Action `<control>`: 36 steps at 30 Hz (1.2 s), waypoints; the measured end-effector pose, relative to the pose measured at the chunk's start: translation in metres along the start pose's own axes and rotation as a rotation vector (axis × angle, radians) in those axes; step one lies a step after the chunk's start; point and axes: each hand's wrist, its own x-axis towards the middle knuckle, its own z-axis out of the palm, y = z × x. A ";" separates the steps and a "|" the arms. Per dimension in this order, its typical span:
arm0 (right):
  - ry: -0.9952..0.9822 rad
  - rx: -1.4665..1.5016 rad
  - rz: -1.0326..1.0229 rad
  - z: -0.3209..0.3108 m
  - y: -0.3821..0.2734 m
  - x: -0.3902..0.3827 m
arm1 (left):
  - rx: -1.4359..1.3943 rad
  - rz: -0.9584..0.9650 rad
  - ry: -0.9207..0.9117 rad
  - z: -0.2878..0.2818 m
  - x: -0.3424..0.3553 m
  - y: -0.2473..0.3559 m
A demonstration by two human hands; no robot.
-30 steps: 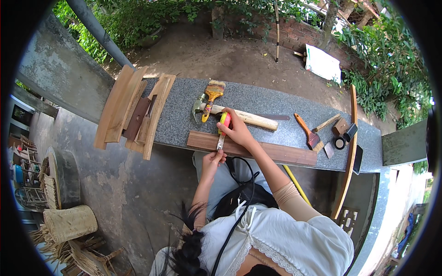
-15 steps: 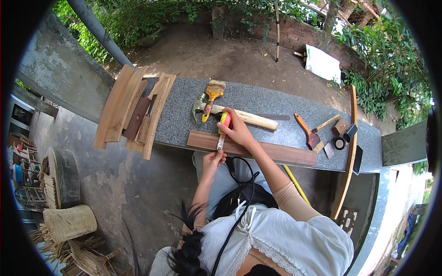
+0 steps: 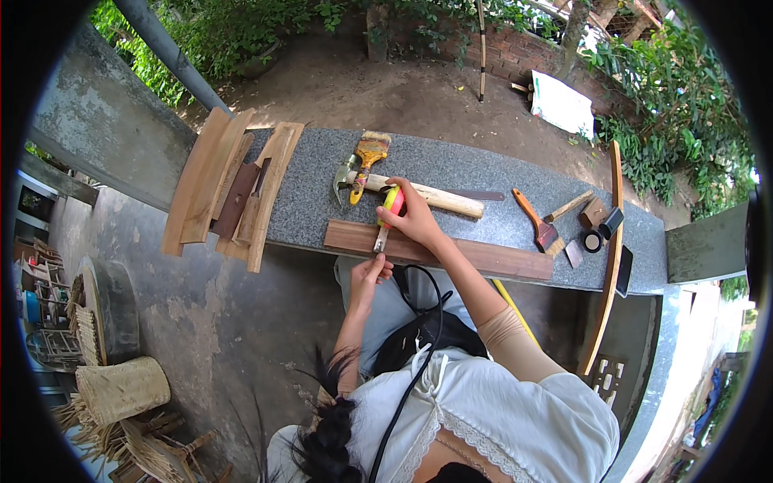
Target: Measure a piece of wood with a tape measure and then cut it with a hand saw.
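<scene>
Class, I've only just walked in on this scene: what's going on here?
Someone's right hand holds a red-and-yellow tape measure, with a short length of its blade drawn out over a dark wooden board. The left hand has its fingertips at the blade's end, by the board's near edge. The board lies along the near side of a grey bench. Beyond it lies a hammer.
</scene>
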 end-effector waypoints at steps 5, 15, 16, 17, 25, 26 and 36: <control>0.224 0.127 0.018 -0.012 0.002 -0.008 | 0.051 0.074 -0.007 -0.026 -0.020 -0.025; 0.473 -0.487 0.532 -0.083 0.066 0.018 | 0.040 0.086 0.115 -0.053 -0.042 -0.049; 0.485 -0.519 0.520 -0.083 0.068 0.014 | 0.039 0.116 0.124 -0.051 -0.040 -0.048; 0.485 -0.516 0.529 -0.084 0.069 0.010 | 0.046 0.110 0.122 -0.048 -0.039 -0.046; 0.587 -0.862 0.410 -0.114 0.008 -0.046 | 0.357 0.399 0.230 -0.029 -0.047 -0.014; 0.546 -0.838 0.345 -0.121 0.006 -0.064 | 0.363 0.396 0.221 -0.026 -0.046 -0.003; 0.487 -0.511 0.438 -0.138 0.013 -0.167 | 1.209 0.815 0.420 0.002 0.051 0.090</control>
